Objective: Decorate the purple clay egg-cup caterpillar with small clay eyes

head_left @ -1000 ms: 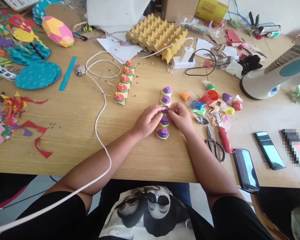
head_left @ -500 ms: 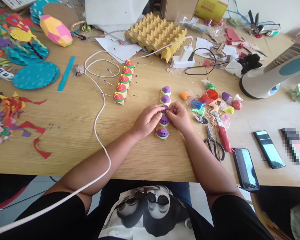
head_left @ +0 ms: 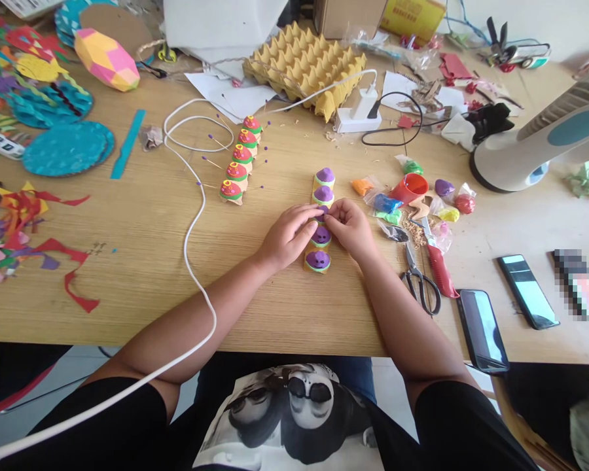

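A strip of egg carton [head_left: 319, 261] lies lengthwise before me, its several cups topped with purple clay caps and edged in pale green. The two nearest cups bear small dark faces. My left hand [head_left: 288, 237] steadies the middle cup between thumb and outstretched fingers. From the other side, my right hand [head_left: 349, 227] presses pinched fingertips against that same purple cap; anything tiny inside the pinch is hidden. Farther left stands a finished-looking red and green egg-carton caterpillar [head_left: 236, 171], with yellow rings on top and purple-tipped sticks at its sides.
Right of my hand lie bagged clay lumps [head_left: 387, 203], a red cup [head_left: 412, 189], scissors [head_left: 419, 281], a red-handled knife [head_left: 440, 268] and phones [head_left: 483, 330]. A white cable [head_left: 192, 245] crosses my left arm. Behind are an egg tray [head_left: 304, 65] and a power strip [head_left: 357, 120].
Both hands stay at the middle purple cup with hardly any movement. The whole view has shifted very slightly.
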A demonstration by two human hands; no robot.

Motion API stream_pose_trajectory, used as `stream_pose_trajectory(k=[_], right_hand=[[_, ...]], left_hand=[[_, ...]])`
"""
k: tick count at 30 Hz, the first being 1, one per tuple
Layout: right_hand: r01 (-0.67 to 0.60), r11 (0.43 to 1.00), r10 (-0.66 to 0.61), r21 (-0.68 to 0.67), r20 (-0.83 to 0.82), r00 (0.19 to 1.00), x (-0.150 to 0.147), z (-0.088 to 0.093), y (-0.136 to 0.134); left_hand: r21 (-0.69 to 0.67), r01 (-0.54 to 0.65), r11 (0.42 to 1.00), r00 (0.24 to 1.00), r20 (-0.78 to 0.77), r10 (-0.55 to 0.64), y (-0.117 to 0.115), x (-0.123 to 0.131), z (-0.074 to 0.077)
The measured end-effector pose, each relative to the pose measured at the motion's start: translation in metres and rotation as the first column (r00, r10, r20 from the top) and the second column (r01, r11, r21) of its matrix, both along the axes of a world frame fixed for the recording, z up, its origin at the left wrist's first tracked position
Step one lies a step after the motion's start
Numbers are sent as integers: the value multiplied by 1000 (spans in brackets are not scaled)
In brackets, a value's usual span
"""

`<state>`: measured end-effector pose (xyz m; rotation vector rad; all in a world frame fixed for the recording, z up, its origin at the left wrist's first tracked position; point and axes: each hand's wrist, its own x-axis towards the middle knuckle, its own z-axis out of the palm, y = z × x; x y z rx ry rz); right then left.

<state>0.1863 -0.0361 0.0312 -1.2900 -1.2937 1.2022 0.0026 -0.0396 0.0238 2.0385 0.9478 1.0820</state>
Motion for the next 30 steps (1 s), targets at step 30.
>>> stream_pose_trajectory(k=[30], right_hand=[[40,997,-65,-73,-384,921,5,41,-48]], left_hand=[[275,-143,951,988,-16,153,-13,-2,16]])
